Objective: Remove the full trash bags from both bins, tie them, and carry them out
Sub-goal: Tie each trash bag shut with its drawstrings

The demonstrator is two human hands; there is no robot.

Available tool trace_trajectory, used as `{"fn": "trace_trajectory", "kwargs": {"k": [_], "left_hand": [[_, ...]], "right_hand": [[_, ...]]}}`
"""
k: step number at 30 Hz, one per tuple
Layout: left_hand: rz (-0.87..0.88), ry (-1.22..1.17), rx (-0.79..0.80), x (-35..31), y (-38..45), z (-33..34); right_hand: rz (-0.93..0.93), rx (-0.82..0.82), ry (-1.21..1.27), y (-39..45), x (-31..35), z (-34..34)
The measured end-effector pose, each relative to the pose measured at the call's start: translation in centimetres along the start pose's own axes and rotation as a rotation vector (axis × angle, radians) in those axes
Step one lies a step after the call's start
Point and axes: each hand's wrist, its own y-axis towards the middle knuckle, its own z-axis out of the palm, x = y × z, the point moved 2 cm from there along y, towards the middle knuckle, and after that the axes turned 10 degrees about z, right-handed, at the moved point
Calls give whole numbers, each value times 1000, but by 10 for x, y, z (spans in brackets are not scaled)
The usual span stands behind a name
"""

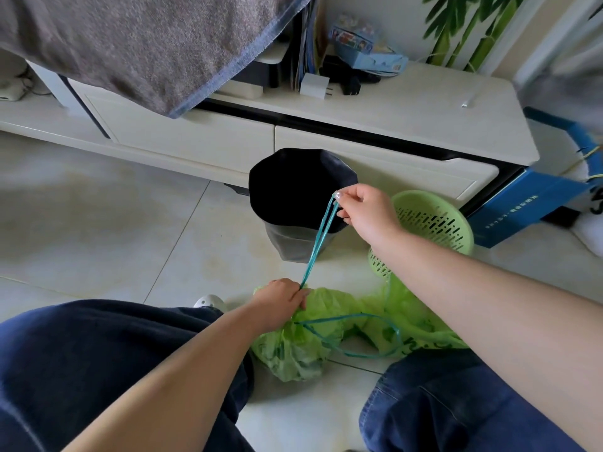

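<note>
**Drawstring pulled taut from the green trash bag on the floor**

A green trash bag lies slumped on the tiled floor between the person's knees, its gathered neck at the upper left and its body spreading down and to the right under the right forearm. Its long axis runs roughly left to right across the lower middle of the view.

The left hand is closed in a fist around the bunched neck of the bag, knuckles up, pressing it toward the floor. From that fist a teal drawstring rises in a straight, taut line up and to the right, doubled into two strands. The right hand pinches the top of those strands between thumb and fingertips, the other fingers curled in, held well above the bag and in front of the bin. A second, slack loop of the same drawstring lies over the bag's body, curving low to the right.

Just beyond the bag stands a dark bin lined with a black bag, upright, its mouth open. To its right a light green slotted basket lies tipped on its side, touching the green bag's far edge. Behind both runs a low cream cabinet, with a grey towel hanging at upper left.
</note>
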Motion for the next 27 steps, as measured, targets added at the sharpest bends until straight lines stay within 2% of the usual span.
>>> {"fn": "trace_trajectory", "kwargs": {"k": [10, 12, 16, 18, 20, 23, 24, 25, 27], "left_hand": [[-226, -128, 49, -4, 0, -7], [-269, -248, -18, -6, 1, -7], [-395, -658, -159, -3, 0, 0], [-423, -800, -208, -7, -3, 1], [-425, -872, -257, -11, -5, 1], [-401, -905, -324, -15, -8, 1], [-392, -906, -337, -16, -9, 2], [-385, -900, -344, -17, -10, 2], [-363, -874, -347, -20, -12, 4]], "right_hand": [[36, -50, 12, -11, -11, -7], [45, -55, 34, -13, -10, -12], [5, -43, 39, -32, -8, -23], [-53, 32, -62, -52, -13, -29], [-23, 218, -192, -73, -24, -34], [200, 593, -507, -98, -57, -39], [280, 662, -589, -102, -71, -41], [353, 677, -621, -103, -84, -41], [471, 590, -544, -99, -104, -41]]}}
